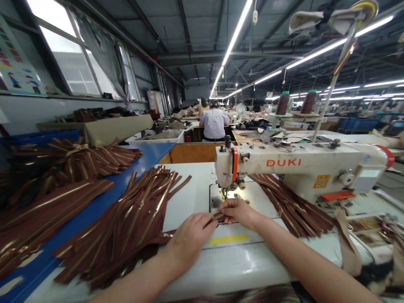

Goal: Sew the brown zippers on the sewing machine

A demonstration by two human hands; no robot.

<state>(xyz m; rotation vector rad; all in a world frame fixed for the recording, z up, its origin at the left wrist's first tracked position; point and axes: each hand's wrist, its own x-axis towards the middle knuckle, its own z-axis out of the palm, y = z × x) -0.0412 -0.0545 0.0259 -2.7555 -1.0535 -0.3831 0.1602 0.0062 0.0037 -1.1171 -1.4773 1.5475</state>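
Both my hands meet just in front of the needle of a white sewing machine. My left hand is closed round a brown zipper, whose tail trails out to the left beneath the palm. With thumb and fingertips, my right hand pinches the end of the same zipper near the presser foot. A large heap of brown zippers with gold teeth lies to the left of my left hand. Another bundle of zippers is spread under the machine's arm, to the right.
On a blue surface at the left lie more brown zippers. Two brown thread cones stand behind the machine. A tray of small parts sits at the right. Farther ahead, a person in a light shirt sits facing away.
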